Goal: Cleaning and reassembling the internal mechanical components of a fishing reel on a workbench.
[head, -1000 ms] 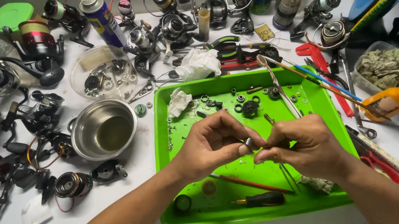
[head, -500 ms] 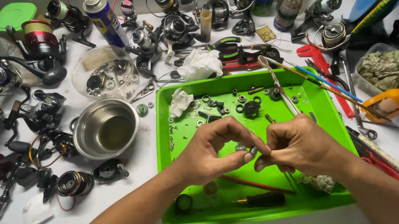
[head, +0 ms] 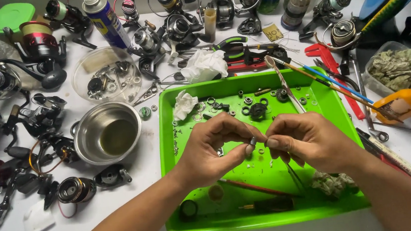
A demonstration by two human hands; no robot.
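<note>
Both my hands meet over the middle of a bright green tray [head: 185, 223]. My left hand [head: 214, 150] pinches a small dark metal ring-shaped part [head: 253, 140] between thumb and forefinger. My right hand [head: 308, 138] touches the same small part from the other side with its fingertips and also holds thin tweezers [head: 294, 177] that point down toward me. Several tiny washers, bearings and screws [head: 252, 107] lie in the tray's far half, with a crumpled tissue [head: 183, 104] at its far left.
A steel bowl [head: 108, 131] of dark liquid sits left of the tray, a clear dish of parts [head: 106, 80] behind it. Several fishing reels [head: 32, 39] crowd the left and back. A spray can [head: 106, 19], pliers [head: 239, 52], brushes [head: 322, 76] and an orange tool [head: 410, 101] lie around.
My hands have stayed joined over the tray, drifting slightly nearer its middle while the fingers turn the small part. Nothing else has moved.
</note>
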